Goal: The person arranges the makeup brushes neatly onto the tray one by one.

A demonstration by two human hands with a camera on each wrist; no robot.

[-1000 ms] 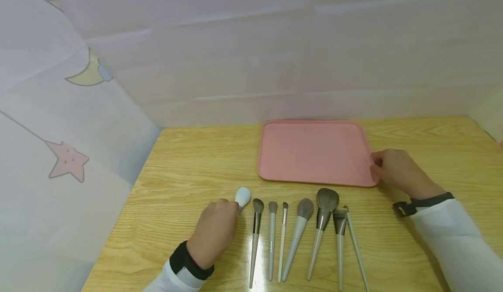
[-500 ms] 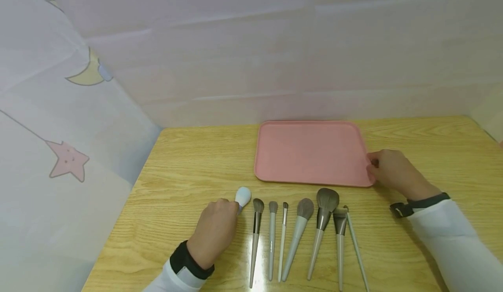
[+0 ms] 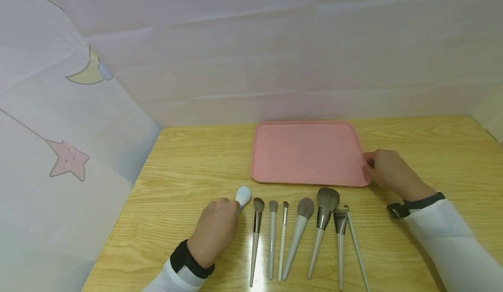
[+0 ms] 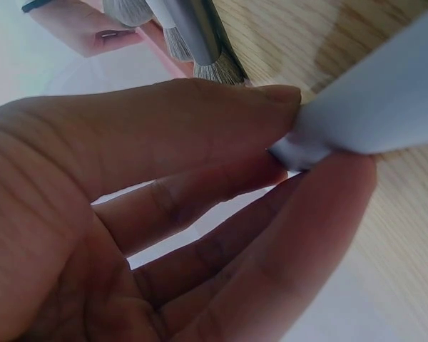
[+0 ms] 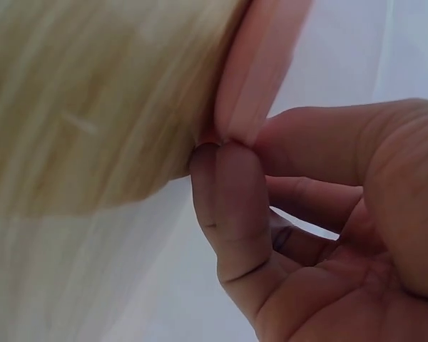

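A pink tray [image 3: 306,152] lies flat on the wooden table [image 3: 188,165]. My right hand [image 3: 370,164] pinches its right rim; in the right wrist view the fingers [image 5: 232,192] close on the tray's pink edge [image 5: 260,71]. My left hand [image 3: 235,208] lies on the table at the left end of a row of makeup brushes and pinches the pale handle [image 4: 374,107] of a brush with a light blue rounded head [image 3: 243,195]. Thumb and finger [image 4: 328,206] meet round that handle.
Several grey makeup brushes [image 3: 298,235] lie side by side near the table's front edge, heads toward the tray. A pale cloth wall with a moon [image 3: 88,71] and a star [image 3: 67,160] closes off the left side and the back.
The pink tray has slid a little to the left, with my right hand on its rim. My left hand and the brushes have stayed put.
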